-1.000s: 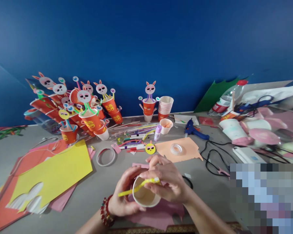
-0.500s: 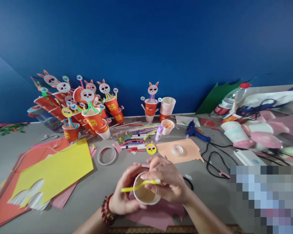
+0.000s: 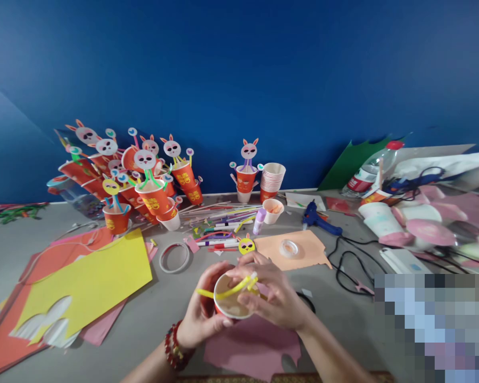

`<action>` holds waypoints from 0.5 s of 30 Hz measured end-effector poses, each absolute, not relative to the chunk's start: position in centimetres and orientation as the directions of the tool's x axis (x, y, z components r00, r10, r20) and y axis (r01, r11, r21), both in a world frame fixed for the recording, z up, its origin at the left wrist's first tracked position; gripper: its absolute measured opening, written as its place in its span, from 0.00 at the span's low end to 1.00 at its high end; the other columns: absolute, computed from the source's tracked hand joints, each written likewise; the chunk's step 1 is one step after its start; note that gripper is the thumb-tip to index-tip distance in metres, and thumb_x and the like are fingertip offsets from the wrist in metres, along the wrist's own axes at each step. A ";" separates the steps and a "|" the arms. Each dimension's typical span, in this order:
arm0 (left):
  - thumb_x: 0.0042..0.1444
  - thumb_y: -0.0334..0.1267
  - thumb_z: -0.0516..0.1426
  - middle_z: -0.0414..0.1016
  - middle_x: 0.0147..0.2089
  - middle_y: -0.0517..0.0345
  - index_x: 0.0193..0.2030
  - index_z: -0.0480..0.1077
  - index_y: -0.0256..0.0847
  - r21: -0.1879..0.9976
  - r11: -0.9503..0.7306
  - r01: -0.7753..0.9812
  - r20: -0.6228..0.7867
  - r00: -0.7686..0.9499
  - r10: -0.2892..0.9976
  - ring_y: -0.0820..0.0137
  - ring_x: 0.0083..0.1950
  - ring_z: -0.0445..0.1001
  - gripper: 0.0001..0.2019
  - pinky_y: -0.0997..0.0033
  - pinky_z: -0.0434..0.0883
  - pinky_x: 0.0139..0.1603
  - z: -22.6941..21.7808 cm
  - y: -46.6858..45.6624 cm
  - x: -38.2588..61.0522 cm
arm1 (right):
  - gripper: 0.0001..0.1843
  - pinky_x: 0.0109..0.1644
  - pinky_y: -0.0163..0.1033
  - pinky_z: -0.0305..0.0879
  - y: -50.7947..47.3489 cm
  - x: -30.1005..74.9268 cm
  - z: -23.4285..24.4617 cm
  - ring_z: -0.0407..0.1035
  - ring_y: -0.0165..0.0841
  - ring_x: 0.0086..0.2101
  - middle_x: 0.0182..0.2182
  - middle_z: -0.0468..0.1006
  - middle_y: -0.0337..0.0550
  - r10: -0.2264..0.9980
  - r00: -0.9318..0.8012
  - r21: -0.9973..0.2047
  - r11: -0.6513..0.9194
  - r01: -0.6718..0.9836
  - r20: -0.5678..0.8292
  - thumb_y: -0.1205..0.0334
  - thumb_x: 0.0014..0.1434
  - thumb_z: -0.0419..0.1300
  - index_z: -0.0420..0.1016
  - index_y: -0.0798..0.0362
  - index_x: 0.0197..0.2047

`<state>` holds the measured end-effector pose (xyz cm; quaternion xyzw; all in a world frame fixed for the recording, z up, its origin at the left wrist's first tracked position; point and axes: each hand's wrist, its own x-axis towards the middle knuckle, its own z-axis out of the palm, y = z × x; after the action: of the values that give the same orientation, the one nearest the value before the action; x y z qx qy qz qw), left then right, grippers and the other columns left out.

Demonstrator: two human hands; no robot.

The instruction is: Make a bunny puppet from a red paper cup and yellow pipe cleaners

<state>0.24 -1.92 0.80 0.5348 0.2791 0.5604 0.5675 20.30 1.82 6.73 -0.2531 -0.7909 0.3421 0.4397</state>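
Note:
My left hand point(image 3: 201, 306) is wrapped round a paper cup point(image 3: 227, 306), its mouth tilted up toward me and its inside pale. A bent yellow pipe cleaner point(image 3: 223, 293) lies across the cup's opening, one end sticking out past the left rim. At the right rim, the fingers of my right hand point(image 3: 269, 292) pinch it, with its light-tipped end rising between them. Those fingers partly hide the far rim. Under both hands is cut pink paper point(image 3: 251, 348). Just beyond them sits a yellow rabbit-face cutout point(image 3: 246, 245).
Decorated cups with rabbit faces point(image 3: 151, 194) crowd the back left. Stacked cups point(image 3: 272, 181), a glue stick point(image 3: 259, 221) and a blue glue gun point(image 3: 320, 218) stand or lie behind. Yellow paper point(image 3: 99, 282) lies left, a tape roll point(image 3: 174, 257) nearer, black cable point(image 3: 343, 266) right.
The cup has tipped and shifted slightly left in my hands. The pipe cleaner's right end has risen and its middle curves more. My right fingers have shifted along the rim.

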 end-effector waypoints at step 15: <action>0.53 0.46 0.68 0.73 0.60 0.46 0.64 0.66 0.45 0.927 -0.092 -0.365 0.199 0.268 0.943 0.55 0.56 0.74 0.33 0.63 0.72 0.56 -0.1 -1.9 0.3 | 0.02 0.52 0.46 0.68 1.9 19.8 5.9 0.71 0.37 0.41 0.35 0.78 0.44 0.769 -0.372 -0.788 0.600 0.138 0.520 0.64 0.65 0.61 0.76 0.49 0.40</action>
<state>0.27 -1.93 -0.07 0.5099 0.2833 0.5346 0.6115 19.76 1.92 5.91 -0.2988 -0.7584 0.3331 0.4739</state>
